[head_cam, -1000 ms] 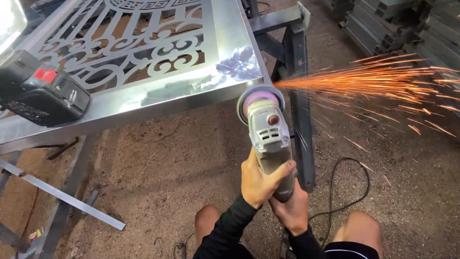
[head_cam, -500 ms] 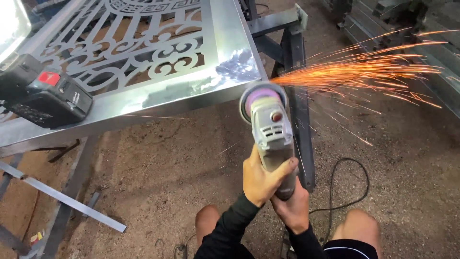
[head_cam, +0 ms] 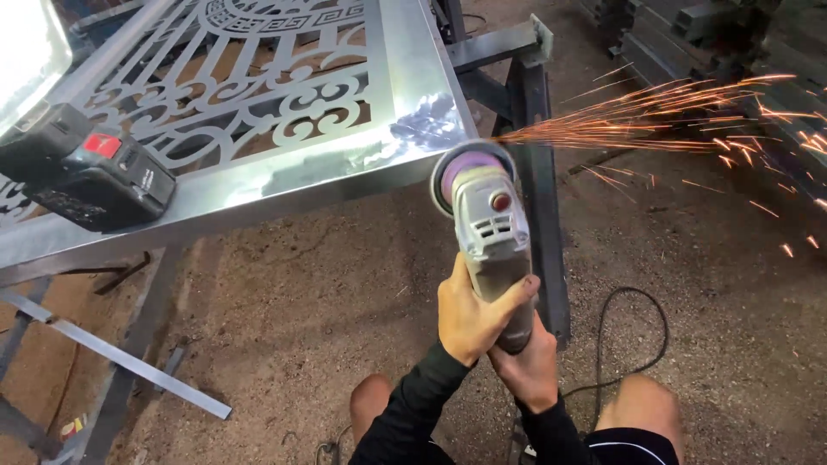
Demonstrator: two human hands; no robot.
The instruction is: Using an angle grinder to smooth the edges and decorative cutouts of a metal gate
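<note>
Both hands wrapped tight round the grey angle grinder (head_cam: 487,228): left hand (head_cam: 469,314) on top, right hand (head_cam: 527,368) underneath, w/ disc on the metal panel (head_cam: 258,185) corner, sparks (head_cam: 655,116) flying right.

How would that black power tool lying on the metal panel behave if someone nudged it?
The black power tool looks blocky and lies flat, so it would probably slide, not roll. The polished panel looks smooth, so it may skid easily. It sits close to the panel's near edge, so a push that way could drop it.
</note>
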